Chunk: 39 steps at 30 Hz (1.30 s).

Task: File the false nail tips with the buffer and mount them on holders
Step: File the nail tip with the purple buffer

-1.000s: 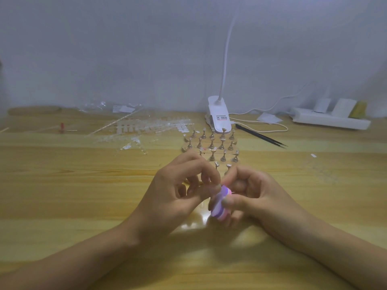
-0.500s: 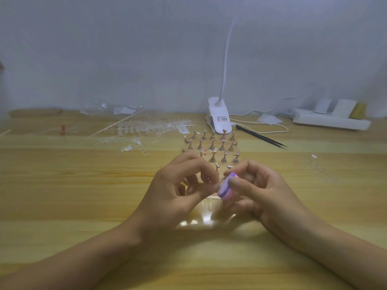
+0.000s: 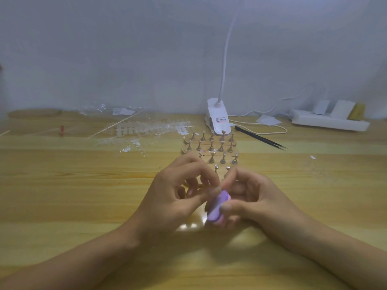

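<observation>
Gripping purple buffer in R hand, L hand pinching small nail tip; lamp label unreadable.

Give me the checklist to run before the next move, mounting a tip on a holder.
1. Buffer gripped: ok, the right hand pinches it between thumb and fingers.
2. Tip held: cannot tell; the fingertips of the left hand meet at the buffer's top end, but the tip is too small to see.
3. Filing finished: cannot tell.
4. Holders upright: ok, they stand in rows just beyond the hands.
5. A free holder: cannot tell, their tops are too small.
6. Spare tips: ok, lying on the table left of the holders.
</observation>
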Tool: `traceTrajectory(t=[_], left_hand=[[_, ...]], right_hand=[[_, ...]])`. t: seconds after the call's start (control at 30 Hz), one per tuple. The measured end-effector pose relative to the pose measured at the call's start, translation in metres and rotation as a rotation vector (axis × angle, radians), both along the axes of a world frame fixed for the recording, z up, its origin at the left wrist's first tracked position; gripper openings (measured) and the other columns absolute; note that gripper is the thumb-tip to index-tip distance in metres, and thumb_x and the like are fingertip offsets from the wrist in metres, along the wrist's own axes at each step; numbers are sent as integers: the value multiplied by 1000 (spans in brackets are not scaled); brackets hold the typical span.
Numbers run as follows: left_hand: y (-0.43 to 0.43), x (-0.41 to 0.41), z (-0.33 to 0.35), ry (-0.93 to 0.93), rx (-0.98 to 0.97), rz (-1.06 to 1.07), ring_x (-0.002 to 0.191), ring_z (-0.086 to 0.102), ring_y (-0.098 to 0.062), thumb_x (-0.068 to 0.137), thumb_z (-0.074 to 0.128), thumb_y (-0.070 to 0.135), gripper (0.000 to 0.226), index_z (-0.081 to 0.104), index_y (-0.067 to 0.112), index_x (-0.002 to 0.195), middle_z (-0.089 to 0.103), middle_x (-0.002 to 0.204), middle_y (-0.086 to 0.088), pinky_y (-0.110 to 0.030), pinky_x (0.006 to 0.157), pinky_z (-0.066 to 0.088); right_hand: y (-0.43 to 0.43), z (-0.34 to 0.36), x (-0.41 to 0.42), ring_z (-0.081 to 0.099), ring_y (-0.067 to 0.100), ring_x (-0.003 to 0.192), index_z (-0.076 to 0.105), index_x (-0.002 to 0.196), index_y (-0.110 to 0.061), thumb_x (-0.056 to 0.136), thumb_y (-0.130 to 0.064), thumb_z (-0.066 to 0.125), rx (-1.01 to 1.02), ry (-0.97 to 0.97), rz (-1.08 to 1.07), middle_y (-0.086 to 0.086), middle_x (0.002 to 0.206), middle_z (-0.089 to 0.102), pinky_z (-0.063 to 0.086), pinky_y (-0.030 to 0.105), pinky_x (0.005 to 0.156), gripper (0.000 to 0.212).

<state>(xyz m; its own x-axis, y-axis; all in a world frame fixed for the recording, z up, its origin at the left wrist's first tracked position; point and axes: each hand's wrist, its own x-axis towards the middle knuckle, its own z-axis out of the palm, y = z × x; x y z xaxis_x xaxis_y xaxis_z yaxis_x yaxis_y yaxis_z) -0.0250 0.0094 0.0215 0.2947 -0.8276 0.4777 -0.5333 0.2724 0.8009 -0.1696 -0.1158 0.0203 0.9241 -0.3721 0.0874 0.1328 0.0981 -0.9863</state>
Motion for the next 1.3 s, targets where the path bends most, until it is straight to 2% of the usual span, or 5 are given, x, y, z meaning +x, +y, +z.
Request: traceTrajectory(t=[0.13, 0.8, 0.93, 1.03, 1.3], left_hand=[[0, 1, 0, 47, 0, 6, 67, 50, -14, 78, 73, 25, 8, 66, 24, 74, 55, 87, 8, -27, 54, 41], [-1, 1, 1, 7, 10, 13, 67, 52, -9, 78, 73, 23, 8, 67, 24, 73, 55, 83, 9, -18, 56, 41], [-1, 1, 0, 36, 9, 26, 68, 51, -8, 78, 73, 24, 7, 67, 24, 73, 55, 84, 7, -21, 55, 41], [-1, 1, 0, 10, 2, 32, 68, 52, -8, 78, 73, 24, 7, 67, 24, 73, 55, 84, 7, -19, 56, 42], [-1, 1, 0, 13, 10, 25, 68, 52, -9, 78, 73, 24, 7, 68, 25, 74, 55, 84, 9, -18, 56, 42]], right_hand=[[-2, -1, 0, 71, 23, 63, 67, 82, -18, 65, -14, 85, 78, -32, -97, 19, 83, 73, 56, 26, 53, 25], [-2, 1, 1, 72, 26, 76, 65, 114, -24, 74, -9, 81, -17, 28, -20, 18, 95, 74, 59, 30, 63, 46], [-2, 2, 1, 72, 24, 70, 66, 112, -22, 76, -5, 75, 33, -2, -108, 18, 91, 73, 58, 29, 60, 41], [1, 3, 1, 73, 25, 72, 65, 115, -24, 77, -3, 77, -49, 21, 0, 19, 94, 73, 58, 27, 61, 45], [-1, 1, 1, 73, 26, 74, 65, 118, -27, 73, -7, 79, -45, 20, -50, 19, 92, 74, 59, 29, 63, 51]])
